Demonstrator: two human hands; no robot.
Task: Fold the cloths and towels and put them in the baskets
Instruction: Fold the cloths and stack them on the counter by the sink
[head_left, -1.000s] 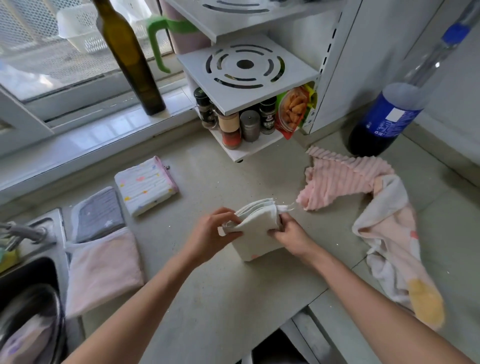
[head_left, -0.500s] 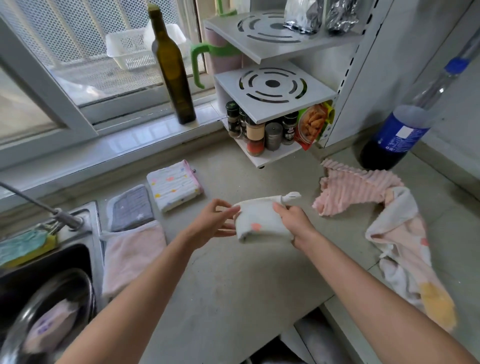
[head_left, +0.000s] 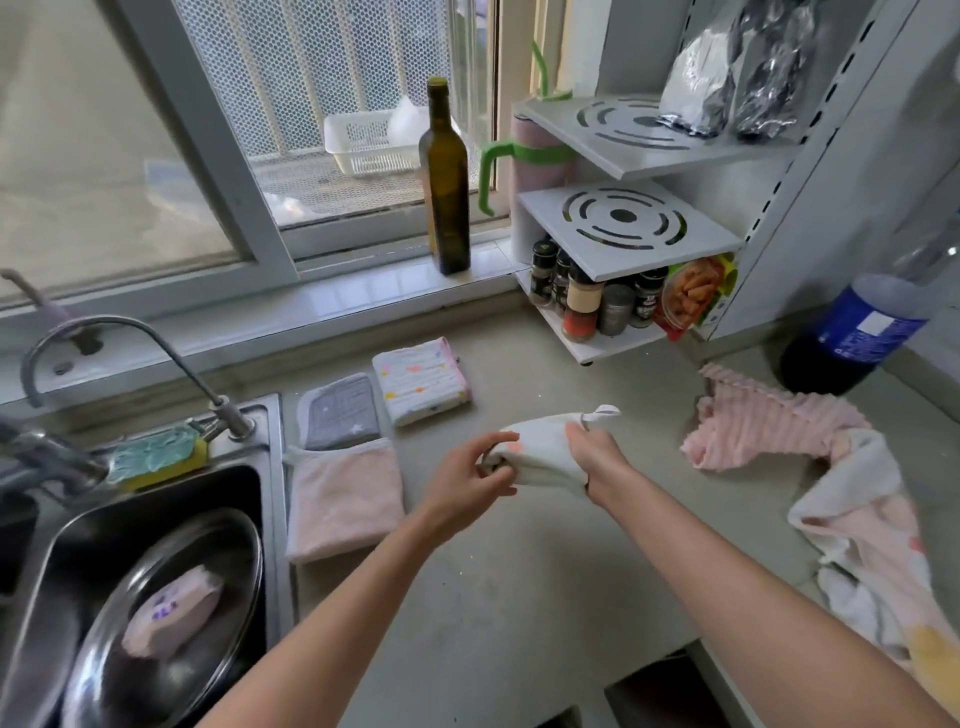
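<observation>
A: Where is the cloth being folded?

B: A folded white cloth with an orange spot is held above the counter, between both hands. The left hand pinches its left end with curled fingers; the right hand grips its right side from above, a small loop sticking out just past the fingers.

A: And the other cloths?

B: Left of the left hand lie three folded ones: pink, grey, and white dotted. Right of the right hand, a ribbed pink towel and a pale patterned towel lie crumpled.
</observation>
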